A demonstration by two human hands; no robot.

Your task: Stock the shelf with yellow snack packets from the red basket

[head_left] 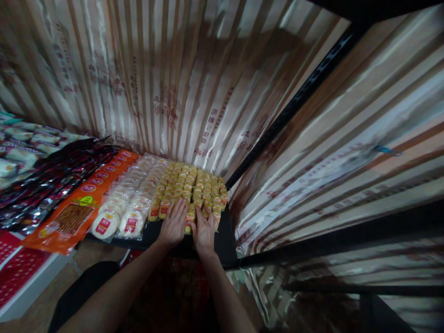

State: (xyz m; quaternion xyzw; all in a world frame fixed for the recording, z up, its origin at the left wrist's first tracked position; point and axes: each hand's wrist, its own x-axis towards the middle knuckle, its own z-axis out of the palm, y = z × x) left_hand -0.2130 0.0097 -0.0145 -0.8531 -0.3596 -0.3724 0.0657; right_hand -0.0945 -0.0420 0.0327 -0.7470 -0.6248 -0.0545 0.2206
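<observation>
Both your hands were over the front of the small yellow-wrapped snack packets (190, 178), which lay in close-set rows on the black shelf (227, 236), towards its right end. Your left hand (173, 224) was open, palm down, its fingers nearly straight and close together, the tips resting on packets near the front edge. Your right hand (204, 231) was open too, just beside it, with the fingers parted over the front packets and the thumb held out to the left. A yellow packet with a red label showed in the gap between your two hands, close to the right thumb. What lay beneath your palms was hidden from view.

Left of the yellow rows, you had two columns of round white crackers (131, 226) in clear wrappers, the front ones with red labels facing up. Next came an orange bag (71, 226) printed with a picture of brown sticks, its near end sticking out past the shelf. Dark glossy packets (57, 178) lay beyond it, then white packets (21, 134) at the far left. Below them stood a red box with white dots (22, 270), partly in view. Striped sheeting (166, 69) with printed characters hung behind the goods, and a black slotted post (294, 104) rose at the shelf's right back corner.
</observation>
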